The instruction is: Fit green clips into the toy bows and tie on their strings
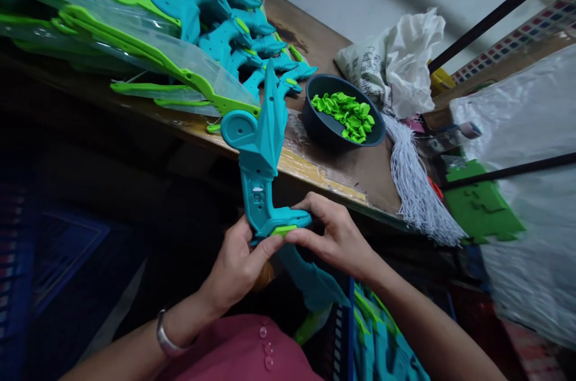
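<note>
A teal plastic toy bow (265,147) stands roughly upright in front of me, over the table's front edge. My left hand (234,258) is closed around its lower bend, with the thumb by a small bright green piece (283,230) set in the bow. From the other side, my right hand (335,231) pinches the same bend, its thumb at the green piece and fingers behind. The bow's lower teal arm (317,282) slants down to the right below my hands. My fingertips behind the bow are partly hidden.
Teal and green bows (198,3) lie piled on the table at upper left. A dark bowl (315,123) holds small green pieces. Beside it are a white sack (369,63) and a bundle of white strings (411,180). More teal pieces (382,339) fill a blue crate below right.
</note>
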`<state>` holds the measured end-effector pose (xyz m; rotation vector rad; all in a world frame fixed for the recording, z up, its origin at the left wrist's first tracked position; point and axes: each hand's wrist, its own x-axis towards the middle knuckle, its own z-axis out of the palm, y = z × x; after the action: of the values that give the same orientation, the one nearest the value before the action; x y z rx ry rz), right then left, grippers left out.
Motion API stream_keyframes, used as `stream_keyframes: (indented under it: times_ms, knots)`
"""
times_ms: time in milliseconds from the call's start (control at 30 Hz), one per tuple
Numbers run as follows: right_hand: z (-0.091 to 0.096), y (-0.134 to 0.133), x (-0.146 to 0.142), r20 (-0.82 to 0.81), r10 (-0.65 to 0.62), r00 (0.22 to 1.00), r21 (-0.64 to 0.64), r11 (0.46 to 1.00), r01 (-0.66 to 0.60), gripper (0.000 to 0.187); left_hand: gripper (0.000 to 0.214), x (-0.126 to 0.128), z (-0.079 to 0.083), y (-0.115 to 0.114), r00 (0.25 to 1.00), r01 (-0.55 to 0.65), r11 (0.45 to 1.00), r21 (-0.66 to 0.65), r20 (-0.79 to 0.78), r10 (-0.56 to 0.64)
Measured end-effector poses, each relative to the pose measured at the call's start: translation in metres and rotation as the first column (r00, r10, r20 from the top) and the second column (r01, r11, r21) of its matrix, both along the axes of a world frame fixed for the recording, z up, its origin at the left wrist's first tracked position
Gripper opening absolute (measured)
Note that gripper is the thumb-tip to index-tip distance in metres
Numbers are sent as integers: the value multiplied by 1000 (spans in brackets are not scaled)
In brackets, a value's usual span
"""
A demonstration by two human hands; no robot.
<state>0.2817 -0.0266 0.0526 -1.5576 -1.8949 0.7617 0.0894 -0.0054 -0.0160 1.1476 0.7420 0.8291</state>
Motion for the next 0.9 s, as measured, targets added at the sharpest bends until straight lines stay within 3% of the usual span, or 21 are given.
stream_keyframes:
  times_ms: [133, 333, 467, 533, 600, 633, 667, 700, 767, 900]
  knots:
    - [-6, -3, -2, -78, -47, 996, -79, 996, 41, 30, 32, 0, -2, -1, 998, -9, 1000, 16, -64, 10]
    - [-25, -5, -13, -119, -195, 973, -24, 981, 194, 19, 24, 4, -15, 7, 981, -59, 988, 140, -175, 83]
    - [-28, 2, -8, -169, -165, 972, -58, 986, 157, 27, 32, 5, -21, 13, 988, -31, 999, 6, -149, 32]
    - [-28, 10, 10, -221, -93, 971, -111, 991, 69, 31, 36, 4, -21, 15, 997, -8, 994, -109, -75, 0]
    - [-27, 19, 44, -102, -165, 981, -83, 984, 157, 29, 39, 2, -21, 17, 999, 32, 972, -231, 25, -27]
    - [-27, 22, 67, 15, -272, 962, -19, 962, 272, 26, 39, 1, -22, 18, 996, 57, 956, -288, 80, -35]
    - [-26, 24, 91, 180, -456, 871, 129, 889, 439, 23, 39, -1, -22, 19, 990, 81, 937, -340, 134, -37]
    - [-25, 25, 117, 237, -579, 780, 221, 814, 538, 20, 39, -3, -23, 20, 983, 98, 917, -387, 180, -29]
    - [-26, 23, 166, 247, -707, 662, 309, 705, 638, 16, 43, -8, -25, 22, 972, 106, 881, -461, 237, 7]
    - [-40, 8, 234, 206, -821, 532, 361, 569, 738, 50, 59, -21, -25, 24, 957, 114, 848, -517, 288, 47]
